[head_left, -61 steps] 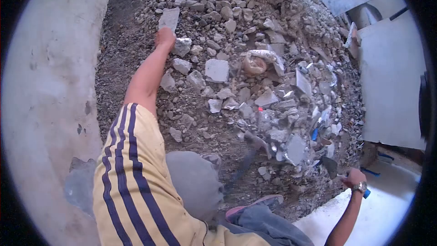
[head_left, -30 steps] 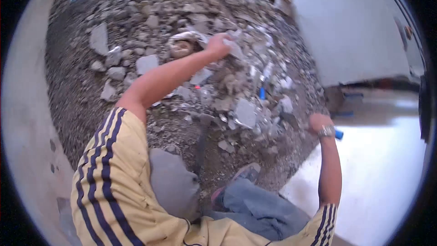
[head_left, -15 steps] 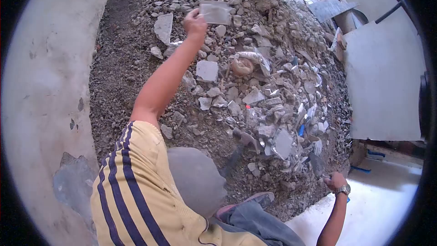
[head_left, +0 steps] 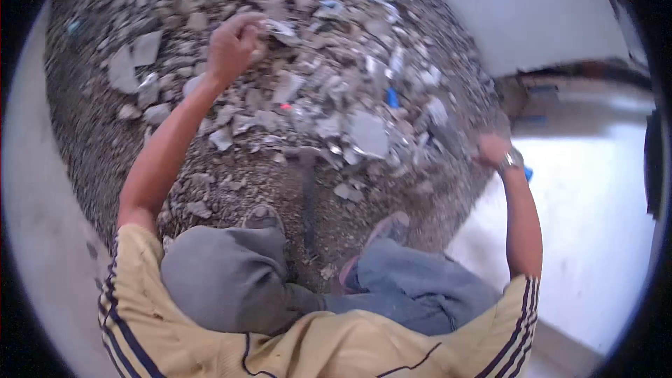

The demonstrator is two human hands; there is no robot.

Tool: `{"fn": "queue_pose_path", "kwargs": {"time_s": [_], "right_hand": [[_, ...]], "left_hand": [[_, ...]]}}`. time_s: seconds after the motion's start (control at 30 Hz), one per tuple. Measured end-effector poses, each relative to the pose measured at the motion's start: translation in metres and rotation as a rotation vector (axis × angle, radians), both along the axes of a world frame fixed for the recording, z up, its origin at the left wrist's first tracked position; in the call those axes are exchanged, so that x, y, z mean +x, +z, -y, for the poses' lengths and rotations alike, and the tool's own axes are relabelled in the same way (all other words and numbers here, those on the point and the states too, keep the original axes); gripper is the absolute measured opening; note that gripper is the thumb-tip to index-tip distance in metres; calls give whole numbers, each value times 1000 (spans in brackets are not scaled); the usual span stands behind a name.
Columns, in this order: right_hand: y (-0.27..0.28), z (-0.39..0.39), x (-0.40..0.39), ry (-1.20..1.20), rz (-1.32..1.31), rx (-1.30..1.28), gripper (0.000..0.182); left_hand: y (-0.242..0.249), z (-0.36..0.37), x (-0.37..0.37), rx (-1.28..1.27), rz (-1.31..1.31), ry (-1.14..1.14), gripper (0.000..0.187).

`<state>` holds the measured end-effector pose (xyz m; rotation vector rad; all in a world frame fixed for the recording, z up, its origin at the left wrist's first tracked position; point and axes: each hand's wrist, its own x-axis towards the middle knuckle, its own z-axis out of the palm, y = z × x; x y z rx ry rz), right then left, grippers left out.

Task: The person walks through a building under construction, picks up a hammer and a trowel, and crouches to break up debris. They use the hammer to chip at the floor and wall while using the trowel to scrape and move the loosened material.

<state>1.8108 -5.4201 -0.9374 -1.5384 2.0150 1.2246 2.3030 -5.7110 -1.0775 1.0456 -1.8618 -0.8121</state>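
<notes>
My left hand (head_left: 231, 49) is over the rubble, fingers slightly curled and apart, beside a crumpled whitish wrapper (head_left: 281, 31). Blur hides whether the fingertips touch it. At the right edge of the heap, my right hand (head_left: 494, 148) is closed around the handle of a trowel, whose grey blade (head_left: 449, 137) points into the debris. A hammer (head_left: 308, 189) lies on the dirt between my feet, its head toward the heap. Two flat, pale tile pieces (head_left: 147, 48) lie side by side to the left of my left hand.
Broken stone and tile (head_left: 367, 134) cover the ground ahead, with a blue scrap (head_left: 392, 98) among them. A pale wall (head_left: 35, 224) runs along the left. On the right are a white slab (head_left: 574, 217) and a light panel (head_left: 532, 14).
My left hand has let go of the flat tile piece, now lying at the left, and moved toward the wrapper. My view has turned down and right. The trowel stays in my right hand.
</notes>
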Motion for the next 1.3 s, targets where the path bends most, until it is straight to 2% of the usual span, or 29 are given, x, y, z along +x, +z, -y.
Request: {"fn": "queue_pose_path", "kwargs": {"time_s": [0.07, 0.1, 0.13, 0.17, 0.2, 0.27, 0.33, 0.47, 0.5, 0.53, 0.6, 0.63, 0.7, 0.8, 0.9, 0.93, 0.97, 1.0, 1.03, 1.07, 1.1, 1.13, 1.2, 1.23, 1.3], "right_hand": [[7, 4, 11, -8, 8, -70, 35], [8, -2, 9, -14, -7, -50, 35], [8, -2, 7, -4, -13, -34, 34], [4, 5, 7, 26, -12, -24, 34], [-2, 3, -1, 53, -22, -26, 33], [-10, 3, -7, 139, -25, -7, 35], [-3, 6, 9, 77, -76, -2, 41], [-4, -9, 10, -18, -18, -17, 41], [-6, -18, 5, 9, 45, -62, 38], [-6, -25, 0, 35, 106, -105, 35], [-12, -32, -7, -5, 176, -101, 31], [-25, -38, -28, 50, 228, -86, 31], [-29, -42, -41, 4, 255, -80, 36], [-30, -31, -54, -126, 260, 8, 41], [4, -1, -12, -208, 203, 87, 43], [14, 9, 2, -227, 175, 101, 43], [-14, 0, -53, 58, 271, 19, 43], [-10, 8, -50, 11, 246, 62, 43], [-7, 14, -48, -40, 220, 103, 44], [0, 19, -34, -100, 197, 143, 44], [9, 21, -17, -67, 255, 98, 34], [1, 17, -32, -66, 245, 98, 35], [-20, 10, -63, -66, 228, 101, 37], [-5, 13, -39, 43, 250, 83, 39], [-5, 10, -38, -2, 212, 64, 39]], "left_hand": [[29, -63, -58, -39, -27, -406, 22], [56, -96, -81, 107, 168, -653, 34], [43, -118, -102, -74, 258, -845, 54], [27, -143, -115, -296, 330, -821, 72], [38, -155, -129, -121, 483, -983, 76], [-1, -173, -143, -247, 491, -950, 64], [8, -164, -142, -269, 441, -879, 59], [38, -131, -120, 304, 79, -845, 59], [55, -122, -99, 84, 72, -634, 57], [67, -104, -81, -10, 70, -487, 56], [87, -64, -39, -125, 175, -256, 56], [95, -48, -21, -55, 234, -68, 60], [92, -20, 21, -121, 264, 229, 65], [70, 3, 77, -254, 313, 543, 67], [46, 9, 115, -230, 426, 732, 68], [40, 8, 126, -143, 428, 755, 69], [34, 7, 138, -55, 427, 775, 69], [26, 5, 149, 37, 424, 788, 69], [16, 2, 167, -57, 387, 841, 66], [22, -7, 186, -48, 383, 906, 62], [27, -16, 207, -38, 381, 959, 59], [7, -17, 234, -113, 426, 1210, 55], [21, -44, 282, -165, 546, 1371, 48], [8, -50, 309, -48, 599, 1538, 55], [-18, -71, 362, 228, 598, 1642, 61]]}}
